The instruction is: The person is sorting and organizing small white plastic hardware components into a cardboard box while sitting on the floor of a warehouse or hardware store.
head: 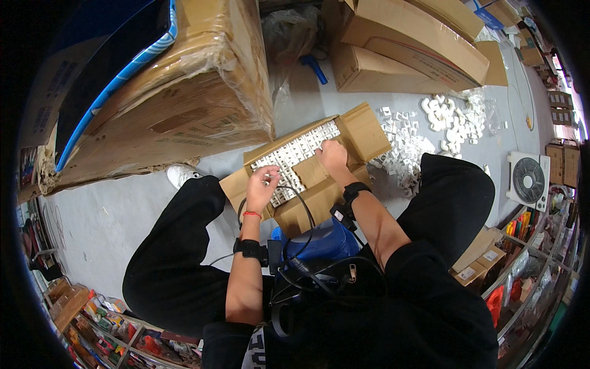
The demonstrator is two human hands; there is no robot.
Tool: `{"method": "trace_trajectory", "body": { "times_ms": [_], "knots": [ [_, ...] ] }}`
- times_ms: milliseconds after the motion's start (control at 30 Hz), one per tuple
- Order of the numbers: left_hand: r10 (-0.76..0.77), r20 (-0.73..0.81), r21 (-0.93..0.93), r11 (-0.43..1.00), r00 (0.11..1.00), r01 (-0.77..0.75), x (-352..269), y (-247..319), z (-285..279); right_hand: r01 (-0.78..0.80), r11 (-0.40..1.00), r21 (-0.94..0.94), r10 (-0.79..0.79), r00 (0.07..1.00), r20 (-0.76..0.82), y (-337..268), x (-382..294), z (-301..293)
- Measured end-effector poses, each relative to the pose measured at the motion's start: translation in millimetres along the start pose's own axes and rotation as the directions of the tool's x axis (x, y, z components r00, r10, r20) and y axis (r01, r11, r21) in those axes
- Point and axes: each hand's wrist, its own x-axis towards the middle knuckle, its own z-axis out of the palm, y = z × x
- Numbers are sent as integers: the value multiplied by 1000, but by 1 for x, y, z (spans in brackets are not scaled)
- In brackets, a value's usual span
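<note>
An opened cardboard box stands between my legs, with rows of small white plastic fittings packed inside. Over the box's left part is my left hand, palm turned partly up and fingers curled; whether it holds a small piece cannot be told. My right hand reaches into the box's right part, fingers down at the edge of the rows; its fingertips are partly hidden. Bare cardboard shows beside the rows, below my right hand. A black cable loops across the near flap.
Loose white clips and white pipe elbows lie on the floor at right. Large cartons stand ahead, with a blue tool-like object between them. A box fan and shelves are farther right. A blue plastic object is beneath me.
</note>
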Motion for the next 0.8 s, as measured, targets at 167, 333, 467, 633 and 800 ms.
{"method": "trace_trajectory", "body": {
  "times_ms": [167,333,467,633,800],
  "knots": [
    [8,-2,-27,1000,1000,-8,0,-2,1,-26,958,286,53,995,-87,7,-4,6],
    [1,11,-13,1000,1000,-1,1,-3,1,9,945,328,36,991,-130,13,-2,15],
    [13,3,-3,1000,1000,-13,0,-3,2,40,927,372,3,994,-113,17,-2,20],
    [18,7,17,1000,1000,-18,1,-5,1,107,905,412,-33,983,-182,17,-6,21],
    [21,6,-39,999,1000,-21,1,-7,2,102,899,426,-35,986,-162,18,-8,21]
  ]
}}
